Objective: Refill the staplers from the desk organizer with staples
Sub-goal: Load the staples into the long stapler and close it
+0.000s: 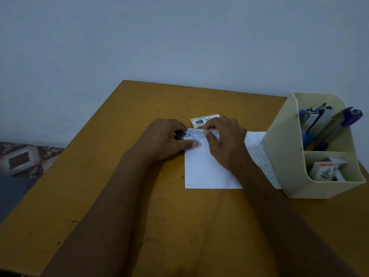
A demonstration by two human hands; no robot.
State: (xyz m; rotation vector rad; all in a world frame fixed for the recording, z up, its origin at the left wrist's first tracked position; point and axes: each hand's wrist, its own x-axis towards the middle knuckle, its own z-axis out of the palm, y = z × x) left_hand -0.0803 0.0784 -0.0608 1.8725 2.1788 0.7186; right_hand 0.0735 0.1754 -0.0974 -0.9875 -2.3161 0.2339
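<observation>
Two forearms reach over the table (119, 196) to a paper sheet (203, 168). The left hand (165, 136) has its grip curled round a small stapler (180, 135) at the sheet's far left corner. The right hand (225, 140) pinches the sheet's far edge. Right of the sheet, an organizer (283, 156) holds staplers (319, 116) in its rear compartment and staple boxes (323, 168) in the front one.

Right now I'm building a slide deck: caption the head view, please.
Left hand grips a stapler on paper held by the right hand, beside the desk organizer.
</observation>
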